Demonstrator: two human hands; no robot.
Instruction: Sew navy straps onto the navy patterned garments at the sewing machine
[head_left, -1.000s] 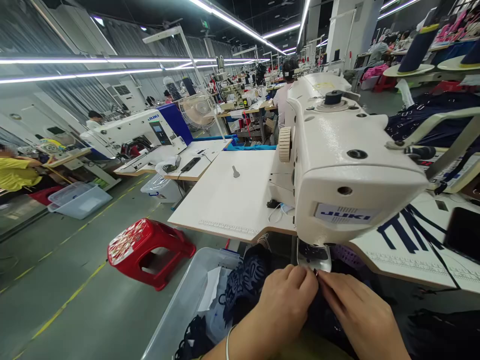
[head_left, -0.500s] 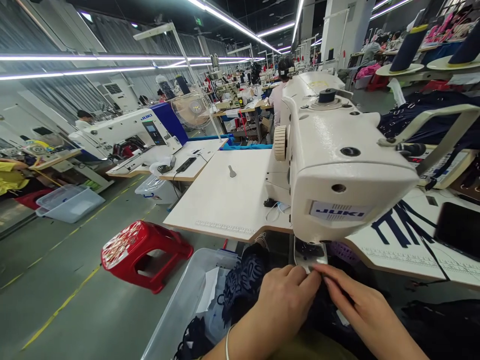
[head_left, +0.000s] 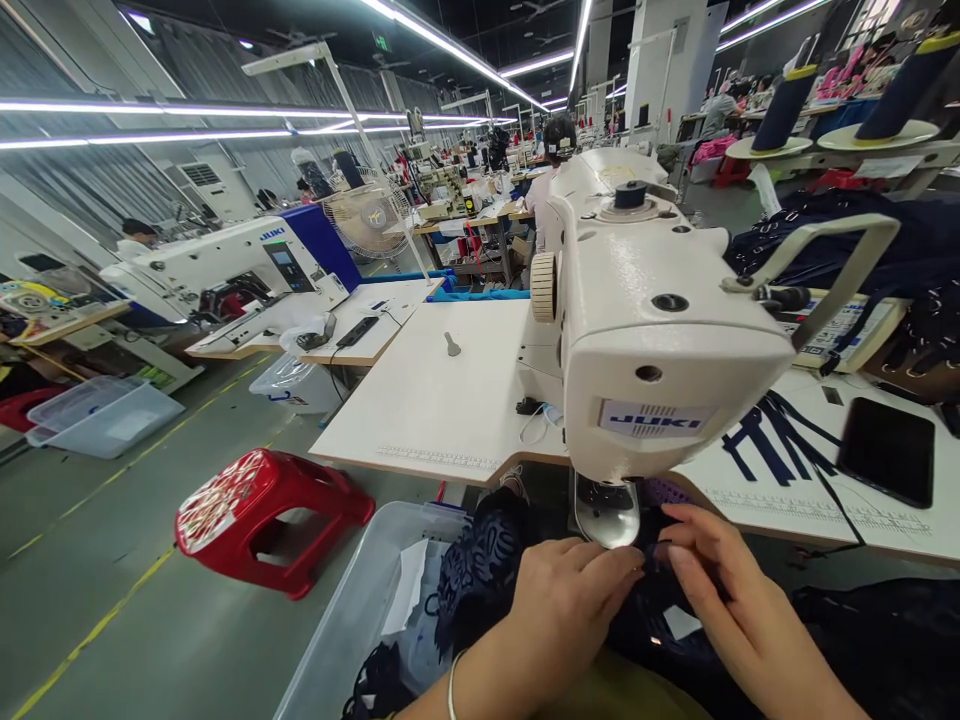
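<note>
Below the head of a white sewing machine (head_left: 667,350), my left hand (head_left: 566,600) is closed, thumb and fingertips pinched on dark navy fabric (head_left: 637,625). My right hand (head_left: 727,590) faces it, its thumb and curled fingers at a small dark piece of the same fabric between the hands. The index fingertip stands off from the thumb. Just beyond my fingertips is the machine's shiny metal work plate (head_left: 616,525). Navy cloth hangs over my lap with a white label (head_left: 681,622) on it. The exact grip points are partly hidden by my fingers.
A clear plastic bin (head_left: 337,610) with navy lace pieces (head_left: 480,555) stands at my left, beside a red stool (head_left: 277,520). On the right tabletop are navy straps (head_left: 772,445) and a black phone (head_left: 889,450). A small metal piece (head_left: 452,345) lies on the left tabletop.
Both hands have come slightly down and away from the metal plate, uncovering more of it. My right fingers have spread a little and moved apart from my left. The view has shifted slightly right.
</note>
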